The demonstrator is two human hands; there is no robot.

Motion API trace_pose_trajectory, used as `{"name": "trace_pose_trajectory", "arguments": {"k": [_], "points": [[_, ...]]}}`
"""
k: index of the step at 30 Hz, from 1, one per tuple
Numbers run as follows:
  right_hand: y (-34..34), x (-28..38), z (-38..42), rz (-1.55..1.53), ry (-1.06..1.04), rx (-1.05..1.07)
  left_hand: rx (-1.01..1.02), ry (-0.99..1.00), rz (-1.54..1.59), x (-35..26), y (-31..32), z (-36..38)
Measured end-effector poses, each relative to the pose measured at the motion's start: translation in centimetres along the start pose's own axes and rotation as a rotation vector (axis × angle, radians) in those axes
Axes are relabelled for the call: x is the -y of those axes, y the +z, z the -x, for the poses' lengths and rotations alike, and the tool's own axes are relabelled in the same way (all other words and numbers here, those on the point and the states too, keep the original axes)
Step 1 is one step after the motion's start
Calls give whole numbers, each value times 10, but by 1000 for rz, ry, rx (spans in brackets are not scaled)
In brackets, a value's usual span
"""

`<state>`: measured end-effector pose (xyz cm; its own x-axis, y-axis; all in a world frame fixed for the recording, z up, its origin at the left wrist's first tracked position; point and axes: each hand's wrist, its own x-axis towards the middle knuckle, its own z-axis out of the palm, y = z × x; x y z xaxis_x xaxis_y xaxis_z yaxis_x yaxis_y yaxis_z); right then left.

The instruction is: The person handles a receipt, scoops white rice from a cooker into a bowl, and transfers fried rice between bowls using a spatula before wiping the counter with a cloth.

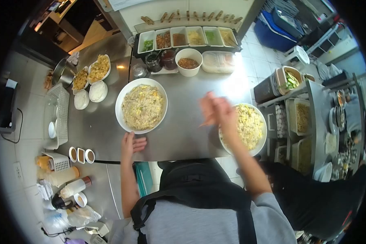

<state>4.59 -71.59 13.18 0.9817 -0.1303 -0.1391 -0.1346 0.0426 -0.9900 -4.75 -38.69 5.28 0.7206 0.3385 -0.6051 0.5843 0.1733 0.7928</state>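
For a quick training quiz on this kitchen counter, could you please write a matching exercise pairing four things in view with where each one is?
Things:
1. left hand
2. right hand
3. round white bowl of brown topping
4. three small sauce cups

Places:
A. raised beside the right-side plate of rice
B. near the counter's front left corner
C. at the near rim of the centre plate of rice
D. in front of the row of garnish trays

Pairs: 1-C, 2-A, 3-D, 4-B

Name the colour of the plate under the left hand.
White, holding pale yellowish fried rice; the plate shows clearly in the head view, the left hand at its near rim.
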Motion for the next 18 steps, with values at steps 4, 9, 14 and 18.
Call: {"name": "trace_pose_trajectory", "arguments": {"k": [4,9,14,18], "points": [[-108,43,-88,389,-221,-12,315,21,-489,-20,49,36],[-190,-38,-171,539,164,352,695,410,-673,1,229,39],[-90,-23,-145,781,253,1095,568,653,-941,10,285,15],[-76,-54,-171,629,276,1219,488,697,-953,4,272,-6]]}}
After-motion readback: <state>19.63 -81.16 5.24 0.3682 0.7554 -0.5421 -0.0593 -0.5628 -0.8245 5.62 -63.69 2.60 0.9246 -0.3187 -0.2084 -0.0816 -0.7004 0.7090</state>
